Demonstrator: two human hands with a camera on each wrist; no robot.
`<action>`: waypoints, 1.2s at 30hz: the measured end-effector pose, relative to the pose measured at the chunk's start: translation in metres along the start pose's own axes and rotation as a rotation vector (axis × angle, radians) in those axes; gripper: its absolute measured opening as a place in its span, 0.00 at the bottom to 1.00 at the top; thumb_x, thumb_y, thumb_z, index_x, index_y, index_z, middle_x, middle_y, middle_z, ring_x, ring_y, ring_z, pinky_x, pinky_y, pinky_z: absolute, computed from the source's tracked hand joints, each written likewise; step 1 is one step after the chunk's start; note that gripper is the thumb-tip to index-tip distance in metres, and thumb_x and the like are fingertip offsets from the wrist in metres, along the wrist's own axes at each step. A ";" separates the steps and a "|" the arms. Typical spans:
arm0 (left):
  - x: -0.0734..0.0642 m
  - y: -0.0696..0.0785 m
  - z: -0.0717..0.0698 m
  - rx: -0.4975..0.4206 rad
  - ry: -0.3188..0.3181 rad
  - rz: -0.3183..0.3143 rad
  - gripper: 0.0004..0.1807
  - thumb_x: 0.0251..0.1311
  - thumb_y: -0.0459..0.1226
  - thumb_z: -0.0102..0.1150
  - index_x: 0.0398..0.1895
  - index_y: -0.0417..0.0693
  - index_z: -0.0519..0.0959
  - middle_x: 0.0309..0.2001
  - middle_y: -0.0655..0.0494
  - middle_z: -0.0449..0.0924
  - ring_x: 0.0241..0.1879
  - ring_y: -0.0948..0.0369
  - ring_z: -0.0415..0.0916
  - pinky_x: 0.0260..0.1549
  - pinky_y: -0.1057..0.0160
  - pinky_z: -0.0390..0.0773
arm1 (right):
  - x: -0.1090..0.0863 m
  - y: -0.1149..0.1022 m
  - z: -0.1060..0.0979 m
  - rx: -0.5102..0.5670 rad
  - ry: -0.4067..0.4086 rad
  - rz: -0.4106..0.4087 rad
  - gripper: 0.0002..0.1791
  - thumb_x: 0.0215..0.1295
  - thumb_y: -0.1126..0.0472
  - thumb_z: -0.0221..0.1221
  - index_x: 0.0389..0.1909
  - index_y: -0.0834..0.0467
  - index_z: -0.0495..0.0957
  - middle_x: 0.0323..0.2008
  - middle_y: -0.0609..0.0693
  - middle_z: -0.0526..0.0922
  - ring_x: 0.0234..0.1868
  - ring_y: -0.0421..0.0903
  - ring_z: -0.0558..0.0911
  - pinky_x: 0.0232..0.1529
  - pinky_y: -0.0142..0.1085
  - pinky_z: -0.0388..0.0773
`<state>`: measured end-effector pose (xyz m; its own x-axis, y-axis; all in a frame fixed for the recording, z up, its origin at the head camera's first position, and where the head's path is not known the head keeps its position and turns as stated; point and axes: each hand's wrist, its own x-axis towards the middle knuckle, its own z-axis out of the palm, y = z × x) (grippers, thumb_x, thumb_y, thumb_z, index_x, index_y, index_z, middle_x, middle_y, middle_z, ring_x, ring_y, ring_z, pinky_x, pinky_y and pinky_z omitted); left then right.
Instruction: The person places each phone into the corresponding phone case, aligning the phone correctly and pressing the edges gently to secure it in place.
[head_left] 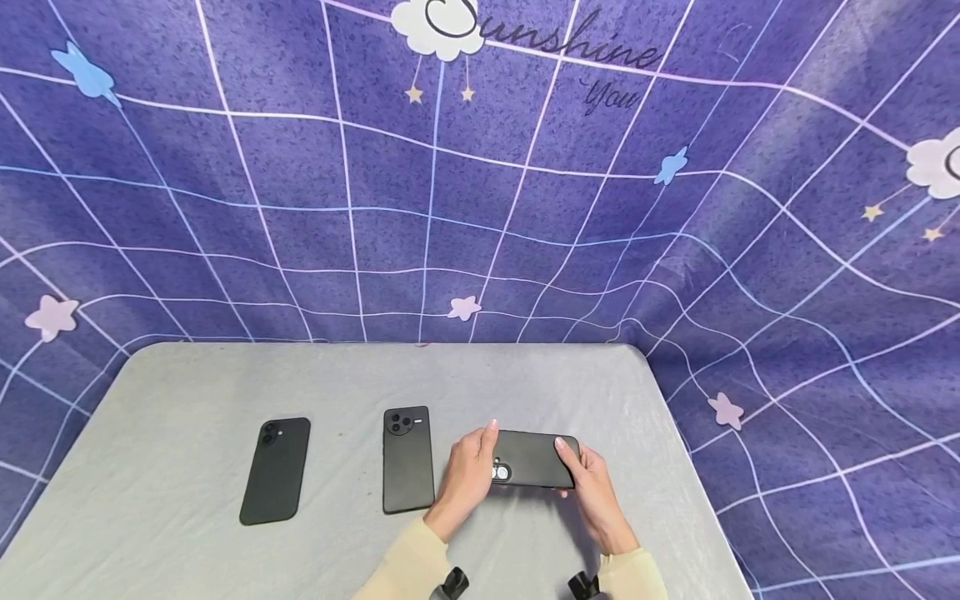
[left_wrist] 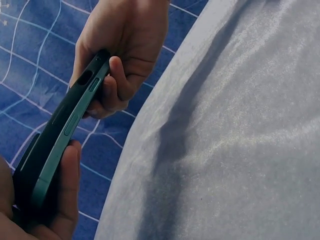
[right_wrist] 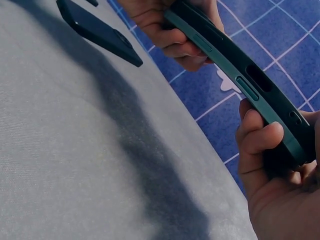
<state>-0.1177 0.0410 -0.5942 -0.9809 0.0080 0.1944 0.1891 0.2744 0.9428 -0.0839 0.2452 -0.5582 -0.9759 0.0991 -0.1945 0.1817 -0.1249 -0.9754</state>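
Above the right part of the table, both hands hold a dark phone (head_left: 531, 458) sideways, its back with a camera cluster facing up. My left hand (head_left: 468, 473) grips the camera end, thumb on top and fingers beneath. At the other end my right hand (head_left: 596, 492) pinches the phone, thumb on the back. The right wrist view shows a greenish side band (right_wrist: 225, 70) with long buttons beside a darker layer with a slot-shaped opening; this looks like a case, but how it sits on the phone I cannot tell. The phone's underside is hidden.
Left of the hands, a black phone (head_left: 408, 467) with a round camera ring lies face down on the grey-clothed table (head_left: 337, 542). Another black phone (head_left: 276, 473) lies farther left, also face down. A purple grid-patterned cloth (head_left: 390, 183) hangs behind and beside the table.
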 end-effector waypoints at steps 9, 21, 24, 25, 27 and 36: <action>0.011 -0.037 0.015 0.116 -0.037 -0.080 0.29 0.86 0.58 0.40 0.20 0.61 0.65 0.19 0.66 0.55 0.20 0.65 0.54 0.16 0.62 0.59 | -0.001 -0.002 0.000 0.003 0.008 0.017 0.18 0.82 0.54 0.60 0.30 0.59 0.75 0.19 0.45 0.76 0.17 0.41 0.72 0.21 0.29 0.69; 0.001 0.015 -0.005 0.034 0.000 -0.052 0.29 0.84 0.56 0.45 0.20 0.56 0.65 0.20 0.64 0.56 0.22 0.62 0.55 0.18 0.60 0.55 | -0.002 -0.002 0.000 0.015 0.015 0.019 0.18 0.82 0.54 0.61 0.29 0.58 0.74 0.20 0.45 0.76 0.17 0.40 0.72 0.21 0.28 0.70; 0.000 0.028 -0.011 0.003 -0.003 -0.102 0.30 0.82 0.59 0.48 0.19 0.56 0.64 0.20 0.64 0.56 0.22 0.62 0.55 0.19 0.60 0.55 | -0.001 -0.001 0.000 0.015 0.010 0.020 0.19 0.82 0.53 0.60 0.29 0.57 0.74 0.20 0.45 0.76 0.17 0.40 0.72 0.21 0.28 0.70; 0.000 0.028 -0.011 -0.002 -0.001 -0.108 0.31 0.82 0.59 0.49 0.19 0.55 0.64 0.20 0.63 0.56 0.21 0.62 0.55 0.19 0.60 0.55 | -0.001 -0.001 0.000 0.016 0.007 0.020 0.19 0.82 0.53 0.60 0.28 0.57 0.74 0.20 0.44 0.76 0.17 0.40 0.72 0.21 0.28 0.70; 0.001 0.020 -0.008 0.009 0.010 -0.115 0.30 0.81 0.59 0.50 0.19 0.57 0.63 0.19 0.64 0.57 0.21 0.63 0.55 0.19 0.60 0.56 | -0.001 -0.001 0.000 0.017 0.002 0.018 0.19 0.82 0.52 0.60 0.28 0.56 0.73 0.19 0.44 0.76 0.17 0.39 0.72 0.21 0.28 0.70; 0.003 0.001 -0.002 0.001 0.040 -0.066 0.30 0.81 0.59 0.50 0.19 0.57 0.63 0.19 0.64 0.58 0.20 0.63 0.55 0.18 0.62 0.55 | -0.001 -0.002 0.000 0.018 -0.019 0.013 0.19 0.83 0.53 0.59 0.28 0.55 0.73 0.19 0.44 0.76 0.17 0.39 0.73 0.21 0.28 0.70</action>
<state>-0.1207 0.0390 -0.5920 -0.9886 -0.0487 0.1422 0.1237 0.2740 0.9538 -0.0832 0.2451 -0.5564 -0.9755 0.0789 -0.2054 0.1928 -0.1437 -0.9707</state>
